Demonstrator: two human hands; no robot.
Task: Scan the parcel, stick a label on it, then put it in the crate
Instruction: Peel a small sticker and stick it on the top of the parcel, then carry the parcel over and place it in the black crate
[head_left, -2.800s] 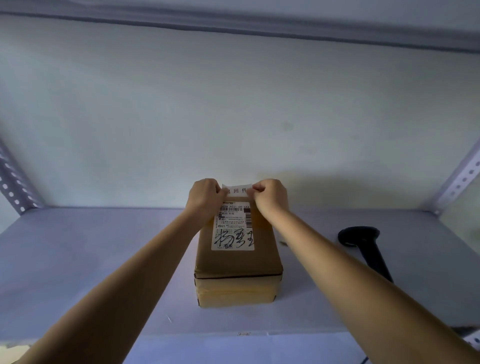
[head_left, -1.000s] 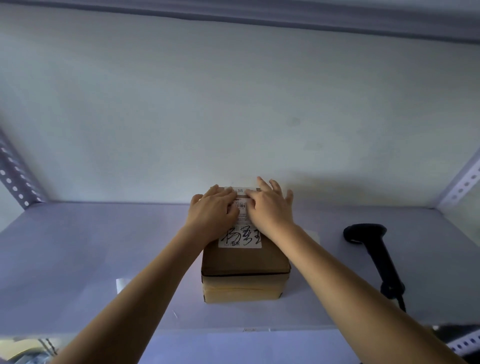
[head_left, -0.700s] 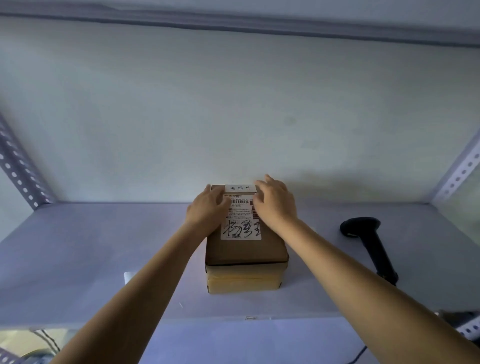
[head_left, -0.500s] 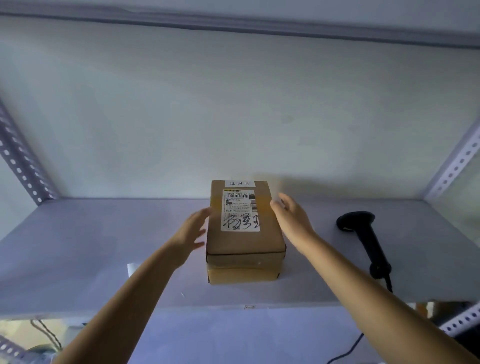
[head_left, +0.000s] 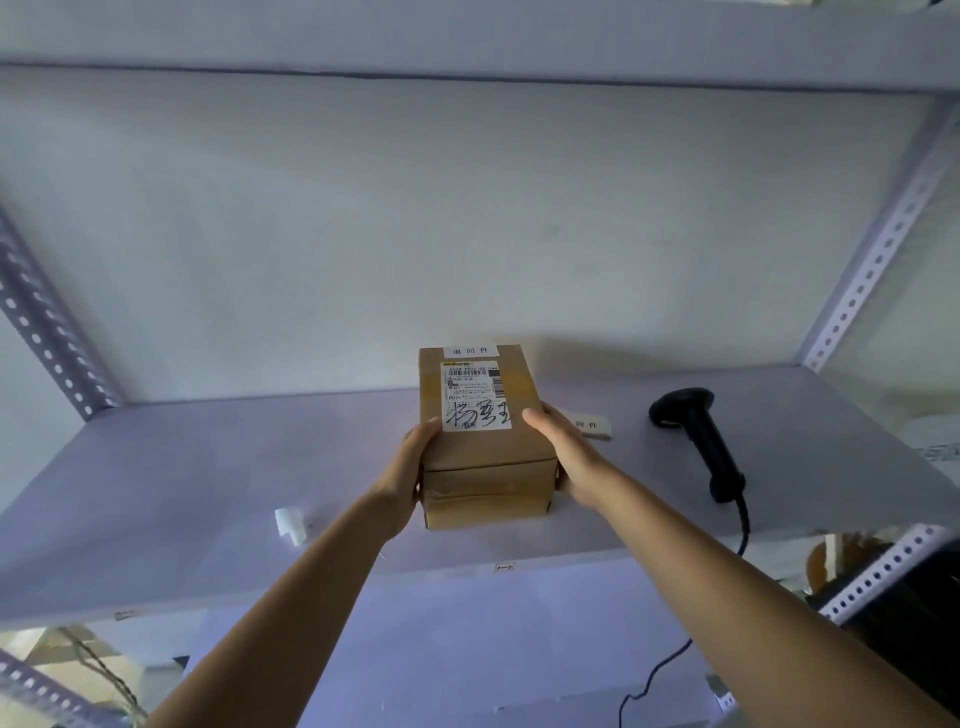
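A brown cardboard parcel (head_left: 485, 457) stands in the middle of the shelf (head_left: 208, 467). A shipping label with black handwriting (head_left: 475, 397) covers its top, and a small white label (head_left: 470, 351) sticks at its far edge. My left hand (head_left: 410, 467) presses against the parcel's left side. My right hand (head_left: 563, 449) clasps its right side, thumb on the top edge. The parcel's underside is hidden, so I cannot tell whether it rests on the shelf. No crate is in view.
A black handheld scanner (head_left: 698, 441) lies on the shelf to the right, its cable hanging over the front edge. White labels (head_left: 589, 427) lie behind my right hand. A white scrap (head_left: 288, 524) sits near the front left. Perforated uprights (head_left: 47, 322) flank the shelf.
My hands pressed the small label onto the parcel's top, lifted off and spread apart, and now grip the parcel by its two sides. The parcel sits slightly nearer.
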